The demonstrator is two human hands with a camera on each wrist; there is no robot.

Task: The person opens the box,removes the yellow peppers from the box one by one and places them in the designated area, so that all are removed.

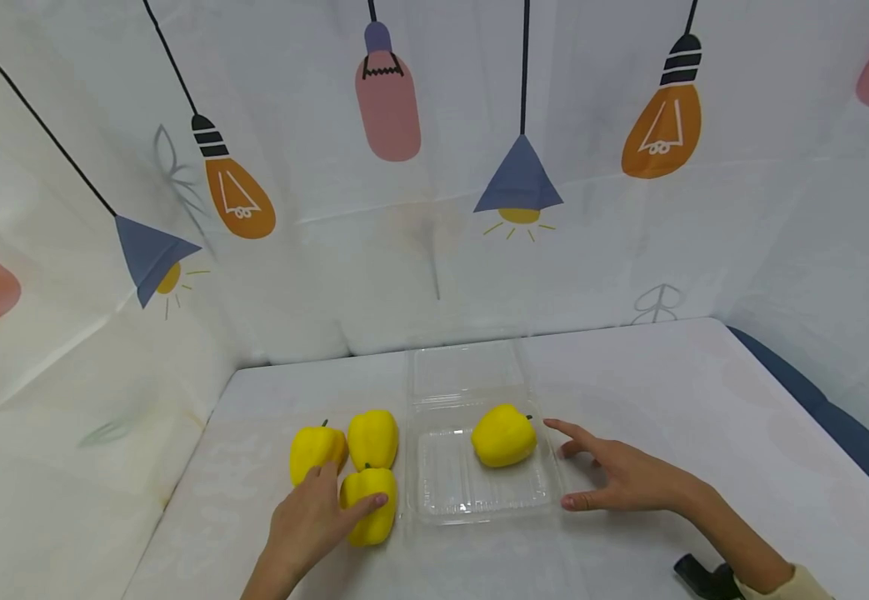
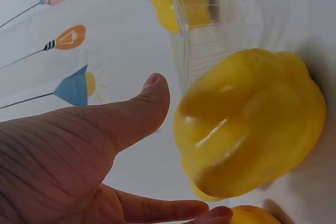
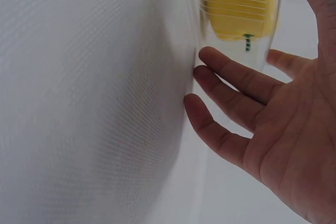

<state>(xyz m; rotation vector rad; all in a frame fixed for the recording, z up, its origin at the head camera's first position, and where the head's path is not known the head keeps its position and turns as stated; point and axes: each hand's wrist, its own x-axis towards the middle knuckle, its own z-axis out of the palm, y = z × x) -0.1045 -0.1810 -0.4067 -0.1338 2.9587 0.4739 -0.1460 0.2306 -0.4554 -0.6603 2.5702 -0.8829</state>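
A yellow bell pepper (image 1: pixel 504 436) lies on its side in a clear plastic clamshell container (image 1: pixel 441 500), whose lid (image 1: pixel 466 371) is laid back. Left of the container, three more yellow peppers stand close together on the table. My left hand (image 1: pixel 312 518) is over the nearest of these, a pepper (image 1: pixel 380 508), with thumb and fingers spread. In the left wrist view a gap shows between the thumb and that pepper (image 2: pixel 252 119). Beside the container's right edge, my right hand (image 1: pixel 621 477) has its fingers extended and holds nothing. In the right wrist view its fingertips (image 3: pixel 198 107) are close to the tabletop.
Two peppers, a left one (image 1: pixel 316 450) and a back one (image 1: pixel 374 437), sit beyond my left hand. A white cloth covers the table (image 1: pixel 651 375). Behind it hangs a lamp-printed curtain (image 1: pixel 314 275). A dark strap piece (image 1: pixel 704 577) is at my right wrist.
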